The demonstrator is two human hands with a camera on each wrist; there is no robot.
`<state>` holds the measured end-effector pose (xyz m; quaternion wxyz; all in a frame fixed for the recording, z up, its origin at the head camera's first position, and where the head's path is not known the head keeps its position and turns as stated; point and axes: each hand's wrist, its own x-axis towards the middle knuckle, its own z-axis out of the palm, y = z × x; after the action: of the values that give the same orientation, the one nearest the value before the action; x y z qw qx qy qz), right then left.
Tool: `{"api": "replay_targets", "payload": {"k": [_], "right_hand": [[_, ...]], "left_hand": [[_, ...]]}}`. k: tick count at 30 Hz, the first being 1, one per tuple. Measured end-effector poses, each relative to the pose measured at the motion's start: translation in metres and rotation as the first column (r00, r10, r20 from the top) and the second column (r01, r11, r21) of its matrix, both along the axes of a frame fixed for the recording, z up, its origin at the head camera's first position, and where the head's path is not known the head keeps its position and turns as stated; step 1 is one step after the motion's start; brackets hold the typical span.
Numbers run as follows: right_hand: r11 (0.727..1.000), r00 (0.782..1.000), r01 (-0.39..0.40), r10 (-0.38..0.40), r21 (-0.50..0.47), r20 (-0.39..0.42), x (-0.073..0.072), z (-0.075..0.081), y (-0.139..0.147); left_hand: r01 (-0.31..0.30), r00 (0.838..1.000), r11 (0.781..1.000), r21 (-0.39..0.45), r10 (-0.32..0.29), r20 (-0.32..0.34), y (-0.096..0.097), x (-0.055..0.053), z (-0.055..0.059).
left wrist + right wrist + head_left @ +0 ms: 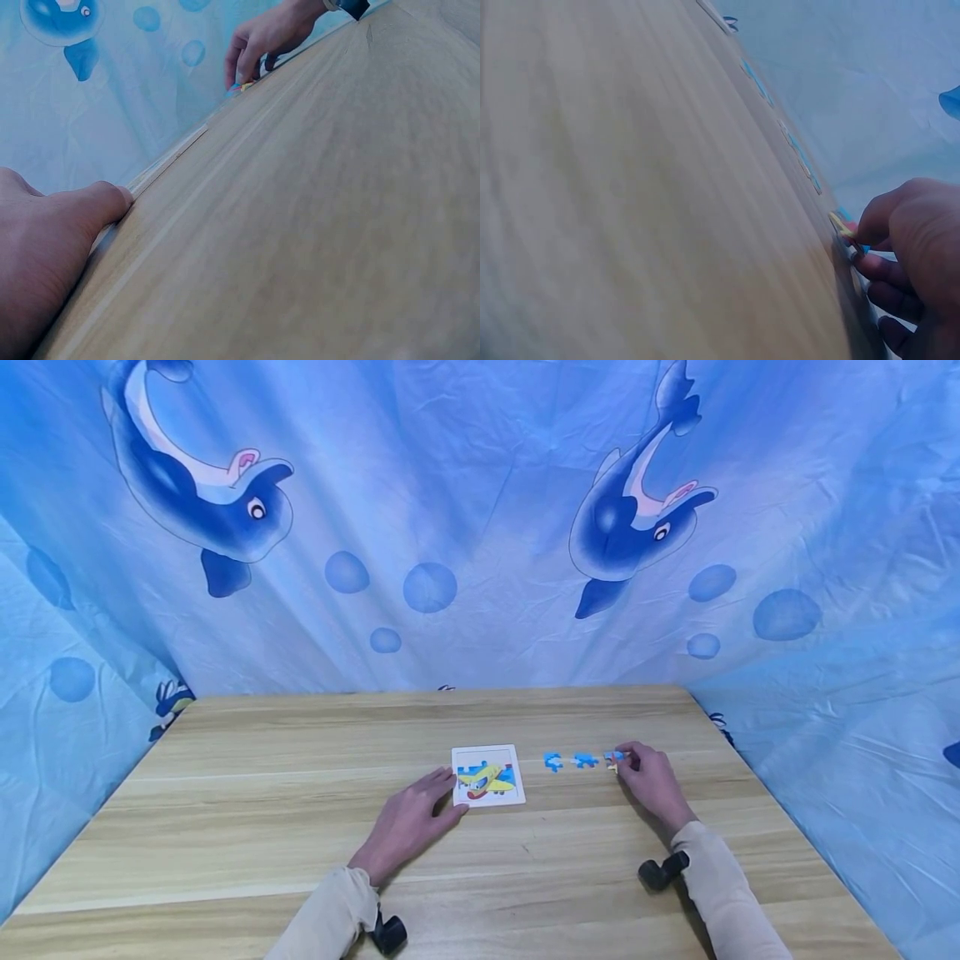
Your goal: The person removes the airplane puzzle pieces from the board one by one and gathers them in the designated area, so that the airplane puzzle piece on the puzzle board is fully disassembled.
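A square white puzzle board (pixel 486 754) lies flat on the table, partly filled with pieces showing a yellow airplane. My left hand (pixel 411 822) rests at its left side, the fingers along the left edge and the thumb (pixel 112 201) touching the lower left corner. Off to the right, my right hand (pixel 656 783) pinches a blue, red and yellow puzzle piece (pixel 843 225) between thumb and fingers, one side of it tipped up from the table. Two blue puzzle pieces, one (pixel 552 762) nearer the board and another (pixel 585 760) beside it, lie between board and right hand.
The wooden table (pixel 300 827) reaches back to a blue curtain (pixel 480 527) printed with dolphins and bubbles, which also hangs along both sides. A small black device is strapped to each wrist, one on the left (pixel 390 935) and one on the right (pixel 663 871).
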<state>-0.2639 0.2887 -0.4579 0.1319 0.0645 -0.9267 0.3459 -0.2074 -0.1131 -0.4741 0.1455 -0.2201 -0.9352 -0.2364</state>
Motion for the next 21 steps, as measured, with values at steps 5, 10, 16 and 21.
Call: {"api": "replay_targets", "payload": {"k": [5,10,16,21], "right_hand": [[0.997,0.998,0.024,-0.019,0.079,-0.054,0.0,-0.0018,-0.002],[0.988,0.996,0.054,-0.043,0.146,-0.074,0.0008,-0.0054,-0.0027],[0.987,0.997,0.06,-0.051,0.147,-0.065,0.0023,-0.0065,-0.0023],[0.99,0.996,0.054,-0.044,0.129,-0.081,0.0025,-0.0078,-0.0005]], "left_hand": [[-0.003,1.0,1.0,-0.007,0.003,-0.003,0.0001,-0.0003,-0.0001],[-0.005,1.0,1.0,-0.01,0.005,-0.003,0.0005,-0.0006,0.0005],[-0.002,1.0,1.0,-0.008,0.002,-0.003,0.0007,-0.0001,0.0012],[-0.006,1.0,1.0,-0.003,0.006,0.006,0.0005,0.0007,0.002]]}}
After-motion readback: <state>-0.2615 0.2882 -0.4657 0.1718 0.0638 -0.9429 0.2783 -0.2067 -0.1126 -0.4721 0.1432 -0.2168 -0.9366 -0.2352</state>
